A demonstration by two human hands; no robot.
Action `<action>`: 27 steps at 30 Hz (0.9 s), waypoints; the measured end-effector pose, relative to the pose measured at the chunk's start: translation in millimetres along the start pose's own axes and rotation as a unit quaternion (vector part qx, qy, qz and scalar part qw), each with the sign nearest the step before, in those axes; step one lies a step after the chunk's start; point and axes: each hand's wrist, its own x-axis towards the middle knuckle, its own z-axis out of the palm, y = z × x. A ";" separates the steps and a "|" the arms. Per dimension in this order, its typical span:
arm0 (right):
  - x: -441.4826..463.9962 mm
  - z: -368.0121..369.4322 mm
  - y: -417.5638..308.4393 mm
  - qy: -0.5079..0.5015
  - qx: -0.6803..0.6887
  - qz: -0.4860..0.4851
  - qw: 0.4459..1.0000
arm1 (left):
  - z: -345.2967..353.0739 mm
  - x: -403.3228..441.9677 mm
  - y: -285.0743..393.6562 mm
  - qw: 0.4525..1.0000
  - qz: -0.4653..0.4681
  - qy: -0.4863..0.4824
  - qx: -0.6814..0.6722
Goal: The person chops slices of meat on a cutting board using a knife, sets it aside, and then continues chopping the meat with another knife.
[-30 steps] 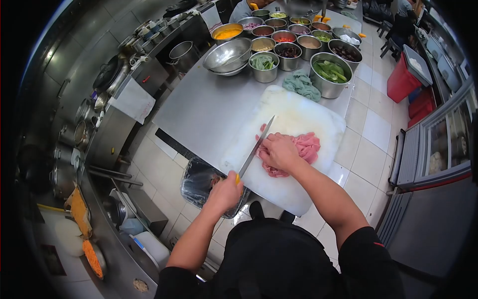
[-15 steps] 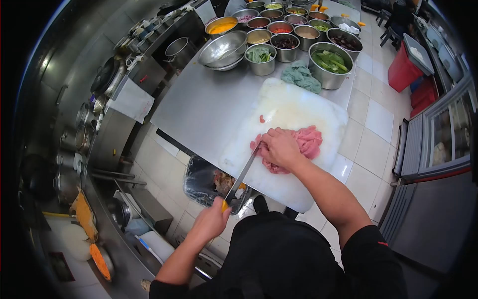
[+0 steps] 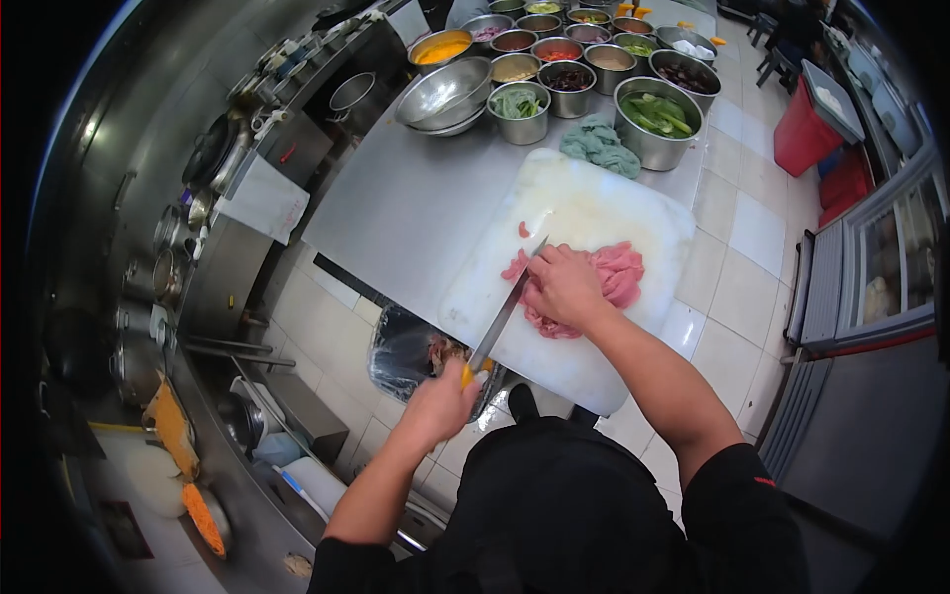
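Note:
A knife (image 3: 500,319) with a yellow handle is held in my left hand (image 3: 440,404), over the near left edge of the white cutting board (image 3: 594,381). Its blade slants up and away, with the tip beside the fingers of my right hand (image 3: 569,282). Those fingers are curled down on a pile of raw pink meat (image 3: 618,274) on the board. Small meat pieces (image 3: 515,265) lie left of the blade, and one more sits a little farther up the board. Part of the pile is hidden under my right hand.
Behind the board are a crumpled green cloth (image 3: 601,148), a steel pot of green vegetables (image 3: 657,117), a wide metal bowl (image 3: 445,96) and several ingredient pots. Below the table's near edge stands a plastic-lined bin (image 3: 396,346). A red bin (image 3: 802,134) is at the right.
Since half a second ago, my left hand has moved forward and right with the knife, and the blade tip reaches farther up the board. My right hand has shifted slightly up, still on the meat.

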 end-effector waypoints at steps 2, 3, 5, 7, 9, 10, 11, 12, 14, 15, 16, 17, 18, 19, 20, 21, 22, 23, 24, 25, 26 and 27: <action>-2.1 5.3 3.4 0.019 0.017 -0.012 1.000 | 8.8 -30.6 -25.4 0.999 -0.019 -0.027 0.008; -1.7 6.5 4.9 0.015 0.018 -0.011 1.000 | 10.2 -36.6 -31.8 0.999 -0.029 -0.040 0.011; -1.2 9.7 6.1 0.004 0.021 -0.015 1.000 | 11.1 -29.9 -29.5 0.999 -0.011 -0.031 0.006; -0.6 8.5 6.0 0.002 0.026 -0.015 1.000 | 14.6 -12.3 -21.1 1.000 0.011 0.001 -0.001; -3.3 8.9 8.3 -0.013 0.043 -0.019 0.999 | 19.7 24.0 -10.7 0.999 0.042 0.032 -0.004; -3.8 7.6 12.0 -0.024 0.055 -0.022 0.998 | 19.2 39.0 -7.7 0.997 0.060 0.041 -0.007; -4.3 6.1 14.3 -0.035 0.066 -0.024 0.997 | 13.7 45.5 -1.3 0.998 0.055 0.039 -0.006; -6.0 4.7 13.9 -0.005 0.056 -0.027 0.998 | 8.1 50.0 5.4 0.998 0.049 0.037 -0.007; -10.3 3.4 11.7 0.051 0.038 -0.034 0.997 | -2.7 51.0 19.2 0.998 0.047 0.039 -0.010; -10.7 2.2 9.3 0.046 0.020 -0.026 0.998 | -8.9 44.9 26.2 0.998 0.047 0.040 -0.012; -10.5 1.6 6.9 0.040 0.005 -0.018 0.999 | -10.6 40.1 28.5 0.998 0.046 0.041 -0.012; -9.3 2.1 5.2 0.037 -0.011 -0.010 0.999 | -6.4 40.5 25.7 0.998 0.042 0.034 -0.009; -8.8 3.3 5.0 0.033 -0.006 -0.010 0.999 | 0.1 42.0 21.4 0.999 0.040 0.028 -0.005; -8.9 3.6 5.3 0.028 -0.003 -0.011 1.000 | 5.5 40.3 18.0 0.999 0.038 0.021 -0.002; -7.3 3.6 6.2 0.025 0.000 -0.011 1.000 | 7.6 30.9 13.0 0.999 0.030 0.013 -0.005; -6.0 4.1 6.7 0.030 0.001 -0.013 0.999 | 9.3 15.4 4.4 1.000 0.023 0.004 -0.007; -6.4 5.3 6.7 0.034 0.003 -0.013 0.999 | 11.3 0.7 -3.9 1.000 0.017 -0.008 -0.009; -6.7 6.0 7.4 0.037 0.004 -0.014 0.999 | 12.6 -12.3 -12.2 1.000 0.003 -0.022 -0.006; -6.2 6.1 8.2 0.035 0.006 -0.011 0.999 | 13.1 -23.9 -20.7 0.999 -0.010 -0.036 -0.002; -5.9 6.3 8.7 0.031 0.006 -0.010 0.999 | 13.7 -28.0 -24.4 0.998 -0.023 -0.051 -0.001; -6.6 6.9 8.3 0.024 0.008 -0.012 1.000 | 15.5 -22.9 -21.5 0.999 -0.011 -0.039 -0.003; -6.4 5.7 8.0 0.018 0.011 -0.015 1.000 | 17.0 -11.9 -16.1 1.000 -0.001 -0.026 -0.006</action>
